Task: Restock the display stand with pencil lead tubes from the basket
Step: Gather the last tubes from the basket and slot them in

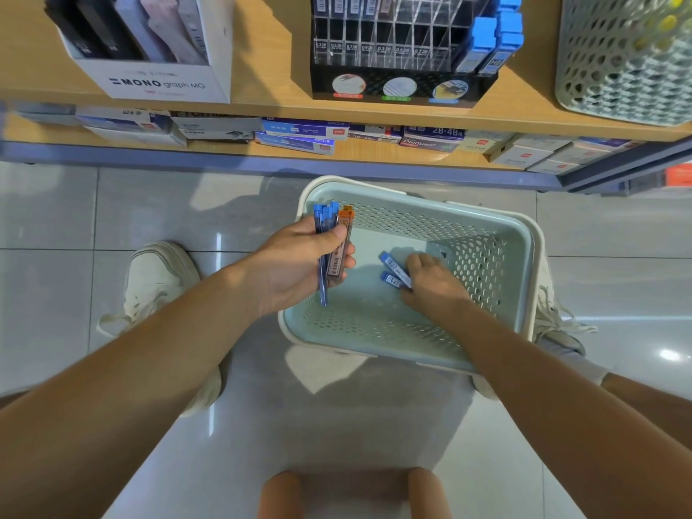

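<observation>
**shelfnoob:** why pile them up in one hand instead of taking each one straight to the rack?

**me:** Fewer trips, basically. My left hand (296, 267) is closed round a bunch (325, 234) of blue tubes plus one orange tube (342, 243). My thumb is clamped across the front so they stay fanned upright and don't slide out. That hand hangs over the near-left corner of the basket (486, 226), so if one slips it should drop back in. My right hand (434, 286) is down on the basket floor, fingers curled over the near ends of two blue tubes (394, 270) lying side by side just left of it.

**shelfnoob:** and those are the last ones?

**me:** The only loose ones I can see, though my hand may hide something. The stand (374, 54) is up on the shelf, well beyond both hands. Most slots look bare, with a few blue boxes (494, 39) at its right end.
</observation>
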